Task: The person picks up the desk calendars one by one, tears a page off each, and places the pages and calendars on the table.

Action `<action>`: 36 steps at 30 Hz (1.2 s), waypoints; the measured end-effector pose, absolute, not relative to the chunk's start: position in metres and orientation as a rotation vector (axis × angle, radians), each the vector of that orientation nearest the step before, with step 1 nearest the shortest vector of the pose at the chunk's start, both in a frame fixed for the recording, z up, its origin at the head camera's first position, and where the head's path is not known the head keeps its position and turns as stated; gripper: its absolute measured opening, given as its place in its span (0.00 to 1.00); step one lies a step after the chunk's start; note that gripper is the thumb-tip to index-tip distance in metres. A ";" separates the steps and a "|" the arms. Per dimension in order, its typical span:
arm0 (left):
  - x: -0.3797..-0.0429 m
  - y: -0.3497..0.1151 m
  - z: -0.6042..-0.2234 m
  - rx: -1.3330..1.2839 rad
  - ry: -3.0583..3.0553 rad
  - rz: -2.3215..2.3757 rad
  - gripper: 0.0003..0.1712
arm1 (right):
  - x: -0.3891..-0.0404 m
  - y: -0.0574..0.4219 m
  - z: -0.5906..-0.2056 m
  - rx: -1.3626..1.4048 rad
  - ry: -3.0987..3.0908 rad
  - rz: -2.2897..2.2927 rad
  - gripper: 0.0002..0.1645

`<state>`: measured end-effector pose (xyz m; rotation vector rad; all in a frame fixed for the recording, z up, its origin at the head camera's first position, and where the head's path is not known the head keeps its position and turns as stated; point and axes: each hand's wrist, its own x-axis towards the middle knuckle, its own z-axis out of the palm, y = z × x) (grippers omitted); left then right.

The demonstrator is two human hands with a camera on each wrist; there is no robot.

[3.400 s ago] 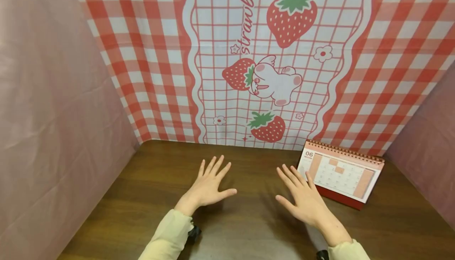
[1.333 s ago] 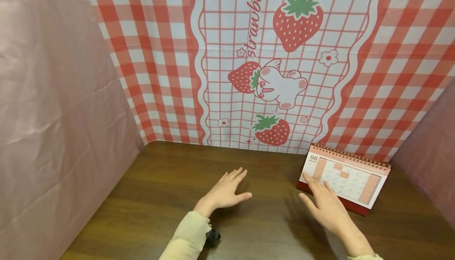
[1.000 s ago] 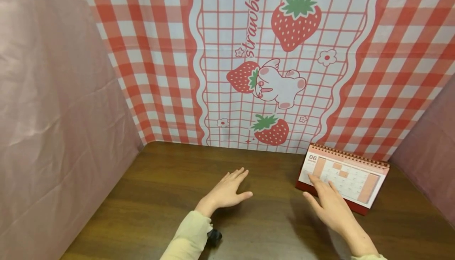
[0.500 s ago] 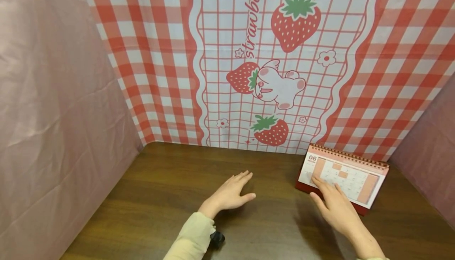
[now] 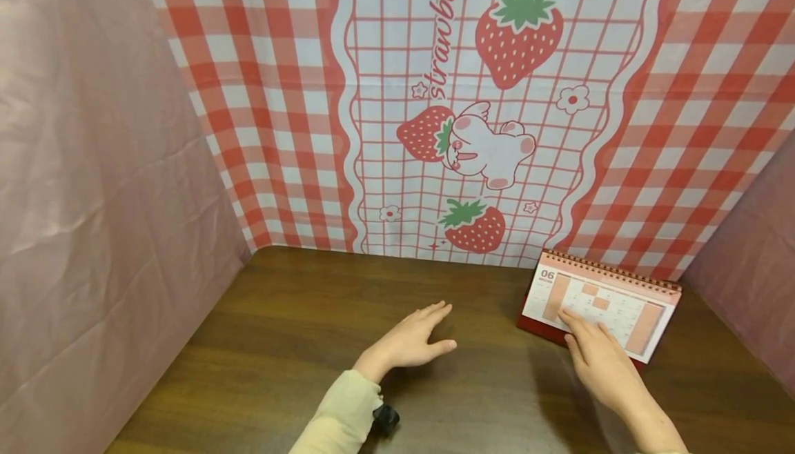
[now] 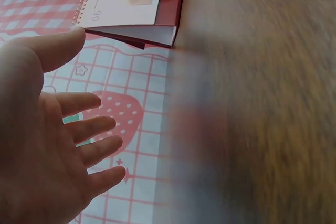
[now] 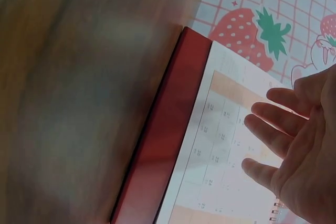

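head view: calendar (image 5: 623, 306) just behind right fingers (image 5: 575, 323), left fingers (image 5: 435, 315) well apart.

A screened-off desk space is being shown, though whether a home, an office or a studio is being used is being left unclear. A wood-grained worktop (image 5: 292, 323) is being backed by a red-and-white checked sheet (image 5: 385, 102), which is being brightened by printed strawberries (image 5: 519, 40), while its sides are being closed in by a pink drape (image 5: 105, 185) and a darker pink cloth (image 5: 754, 254). A desk-like character is being lent by a spiral-bound calendar (image 5: 611, 292).
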<state>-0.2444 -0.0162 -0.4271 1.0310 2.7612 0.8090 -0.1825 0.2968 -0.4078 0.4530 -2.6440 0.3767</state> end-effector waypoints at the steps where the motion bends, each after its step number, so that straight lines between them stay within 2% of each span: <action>1: -0.244 -0.015 -0.427 1.038 2.759 0.808 0.39 | -0.182 0.298 -0.408 0.451 -2.643 0.371 0.22; 36: -0.244 0.000 -0.427 1.043 2.697 0.835 0.38 | -0.174 0.324 -0.410 0.294 -2.722 0.508 0.26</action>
